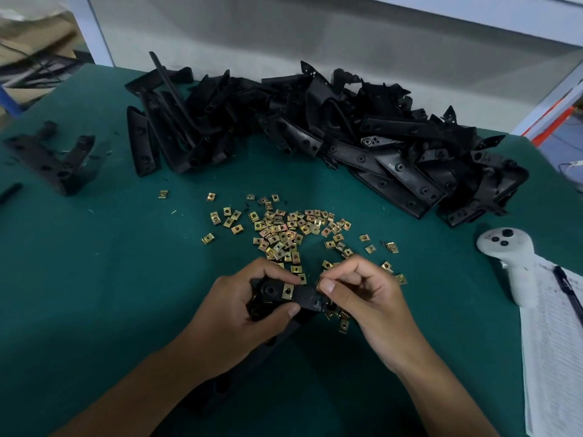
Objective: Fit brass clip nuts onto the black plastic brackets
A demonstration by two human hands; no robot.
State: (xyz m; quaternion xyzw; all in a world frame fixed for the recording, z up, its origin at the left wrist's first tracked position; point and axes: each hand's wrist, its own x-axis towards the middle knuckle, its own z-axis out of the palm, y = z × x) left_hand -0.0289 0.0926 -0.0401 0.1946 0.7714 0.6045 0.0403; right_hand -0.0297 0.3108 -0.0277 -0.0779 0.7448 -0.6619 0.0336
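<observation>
Green matting covers the counter, with a pale wall panel behind it and a white frame post at the far left. Seen from the head camera, a long heap of black plastic brackets runs across the far side, from the left of centre out to the right. A few separate black parts lie apart at the left edge. Loose brass clip nuts are scattered in the middle of the counter, between the heap and the hands.

Near the front, the left hand curls round one bracket, thumb on its near edge and fingers over the far end. One fitted clip nut already sits on that bracket, just beside the left fingertips. The right hand pinches another clip nut between thumb and forefinger, right at the bracket's top edge; whether it touches the plastic is not clear.

At the right, a white handheld controller lies on the counter, beside printed sheets with a dark pen on them.
</observation>
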